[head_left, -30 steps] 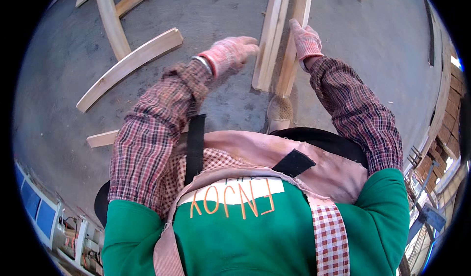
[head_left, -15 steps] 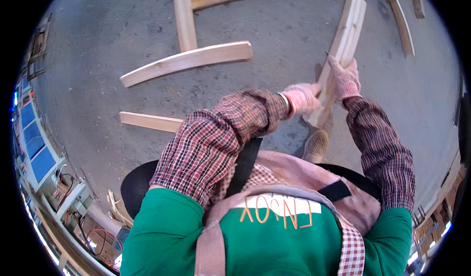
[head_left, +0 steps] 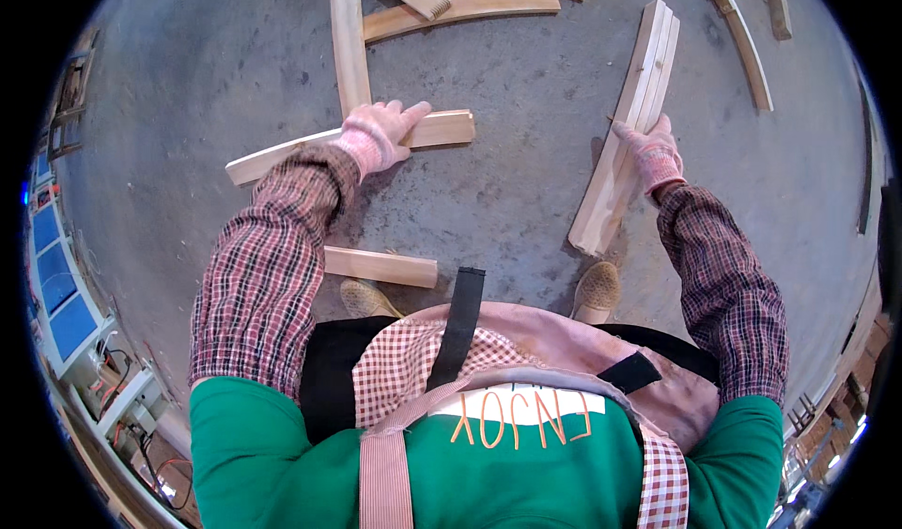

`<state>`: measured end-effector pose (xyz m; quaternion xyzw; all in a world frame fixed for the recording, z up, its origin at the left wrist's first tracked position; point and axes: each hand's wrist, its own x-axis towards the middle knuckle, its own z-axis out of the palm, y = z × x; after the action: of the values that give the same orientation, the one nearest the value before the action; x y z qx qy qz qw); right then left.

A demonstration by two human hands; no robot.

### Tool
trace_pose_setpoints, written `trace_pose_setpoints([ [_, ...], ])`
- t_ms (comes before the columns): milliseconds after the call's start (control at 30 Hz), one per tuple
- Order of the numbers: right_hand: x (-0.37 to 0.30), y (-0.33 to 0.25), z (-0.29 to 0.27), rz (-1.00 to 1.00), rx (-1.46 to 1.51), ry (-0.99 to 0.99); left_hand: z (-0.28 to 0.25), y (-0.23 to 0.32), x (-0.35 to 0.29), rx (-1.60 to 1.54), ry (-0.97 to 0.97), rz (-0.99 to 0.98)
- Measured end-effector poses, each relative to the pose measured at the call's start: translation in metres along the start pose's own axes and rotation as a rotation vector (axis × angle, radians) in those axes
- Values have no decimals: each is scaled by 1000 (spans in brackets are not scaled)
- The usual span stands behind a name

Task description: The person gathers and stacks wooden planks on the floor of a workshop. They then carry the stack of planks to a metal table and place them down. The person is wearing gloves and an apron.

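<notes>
My left hand [head_left: 376, 136], in a pink knit glove, lies across a curved pale wooden board [head_left: 282, 160] on the floor. Its fingers reach over the far edge and the thumb is at the near edge. Out to the right, my right hand [head_left: 652, 153], gloved the same way, grips a bundle of narrow curved wooden boards [head_left: 620, 148] laid side by side. Its thumb rests on top, with the fingers along the right side. Between my feet and the left board sits a short wooden board [head_left: 383, 267].
A long board [head_left: 348, 40] meets the left one at its far side. Beyond it, several curved boards [head_left: 470, 10] overlap. More strips [head_left: 742, 45] lie at the far right. My shoes [head_left: 598, 287] stand close by. Equipment with blue panels [head_left: 64, 280] lines the left edge.
My left hand has let go of the bundle and moved left onto the curved board. My right hand stays on the bundle, which has shifted slightly nearer.
</notes>
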<state>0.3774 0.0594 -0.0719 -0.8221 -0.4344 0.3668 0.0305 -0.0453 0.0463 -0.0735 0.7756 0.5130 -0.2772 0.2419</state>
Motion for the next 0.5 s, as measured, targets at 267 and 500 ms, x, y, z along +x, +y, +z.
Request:
trace_pose_setpoints([
  [267,-42,-64,16,-759,-481,15,-65,64,9,-121,-102,257],
  [500,-73,-87,48,-601,123,-604,-111,118,1,86,-75,451],
])
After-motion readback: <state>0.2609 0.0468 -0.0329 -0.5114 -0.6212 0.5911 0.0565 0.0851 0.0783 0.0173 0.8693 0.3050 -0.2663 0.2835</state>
